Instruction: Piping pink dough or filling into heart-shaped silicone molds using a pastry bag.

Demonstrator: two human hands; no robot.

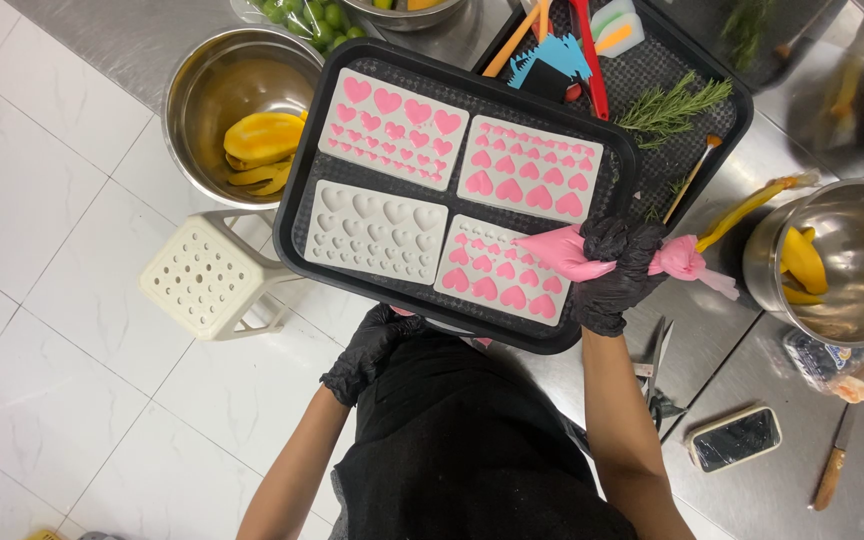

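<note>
A black tray (pixel 302 190) carries several white heart-shaped silicone moulds. Three moulds hold pink filling, among them one at the far left (pixel 392 118) and one at the near right (pixel 500 272). The near-left mould (pixel 377 230) has bare cavities. My right hand (pixel 614 275), in a black glove, grips a pink piping bag (pixel 577 255) whose tip points at the near-right mould. My left hand (pixel 370 350), also gloved, sits under the tray's near edge and touches it from below.
A steel bowl (pixel 237 100) with yellow mango pieces is left of the tray, another steel bowl (pixel 842 260) to the right. Behind lies a second black tray (pixel 652 90) with rosemary and tools. Scissors (pixel 657 370), a phone (pixel 737 438), a knife (pixel 832 465) and a white stool (pixel 210 275) are near.
</note>
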